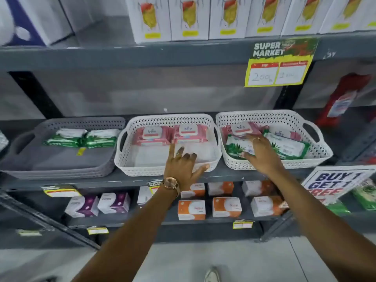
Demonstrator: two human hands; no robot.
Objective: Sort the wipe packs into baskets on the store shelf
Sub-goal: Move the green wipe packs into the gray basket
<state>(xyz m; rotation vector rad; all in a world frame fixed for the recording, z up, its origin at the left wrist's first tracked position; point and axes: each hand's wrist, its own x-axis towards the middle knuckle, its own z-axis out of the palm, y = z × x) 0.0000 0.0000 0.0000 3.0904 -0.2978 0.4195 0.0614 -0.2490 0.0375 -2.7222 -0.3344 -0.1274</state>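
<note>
Three baskets stand side by side on the middle shelf. The grey basket (24,151) at the left holds two green wipe packs (81,138). Two pink wipe packs (171,134) lie at the back of the middle white basket (142,169). The right white basket (317,153) holds a mix of pink packs (242,128) and green packs (284,146). My left hand (183,165) hovers with fingers spread over the middle basket's front rim, holding nothing. My right hand (261,153) rests on a green pack (234,146) in the right basket; whether it grips it is unclear.
White boxes (189,19) line the shelf above, and a yellow price sign (278,64) hangs from its edge. Orange and purple boxes (191,209) fill the shelf below. A "buy 1 get 1 free" sign (337,184) sticks out at the right. A red pack (341,100) stands further right.
</note>
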